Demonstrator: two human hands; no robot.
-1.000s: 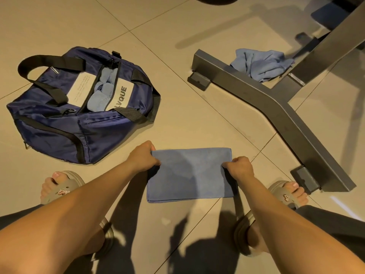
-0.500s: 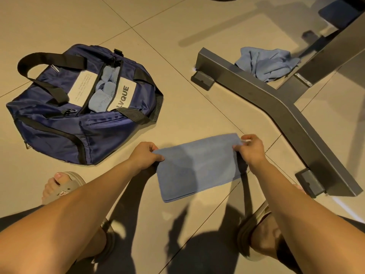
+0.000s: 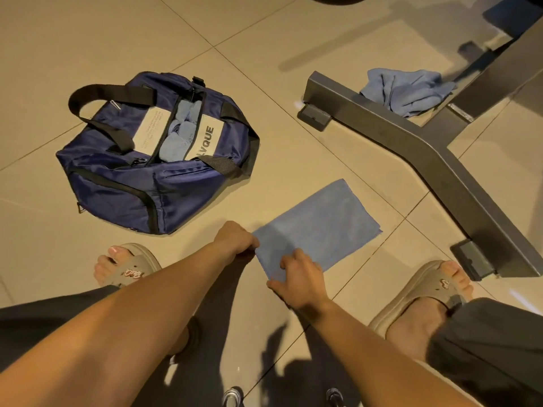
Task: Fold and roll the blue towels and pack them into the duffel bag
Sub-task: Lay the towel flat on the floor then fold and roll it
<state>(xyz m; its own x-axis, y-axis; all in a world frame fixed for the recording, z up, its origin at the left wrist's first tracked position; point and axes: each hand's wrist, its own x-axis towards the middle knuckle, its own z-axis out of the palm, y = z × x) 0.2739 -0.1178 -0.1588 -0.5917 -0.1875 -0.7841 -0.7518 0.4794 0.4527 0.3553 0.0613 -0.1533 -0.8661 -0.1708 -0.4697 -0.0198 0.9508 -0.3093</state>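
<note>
Folded blue cloth towel (image 3: 320, 227) flat on floor tiles (image 3: 88, 54), frame centre. Left grip (image 3: 236, 240) and right grip (image 3: 296, 274) both pinch its near short edge. Light, limp, likely slides; start roll from that edge, keep tension.

Left grip (image 3: 235, 239) and right grip (image 3: 296, 274) pinch the folded towel (image 3: 317, 227).

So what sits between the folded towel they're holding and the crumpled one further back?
In the head view, the grey metal frame crosses diagonally between the folded towel and the crumpled towel. The rest is bare floor tile.
</note>
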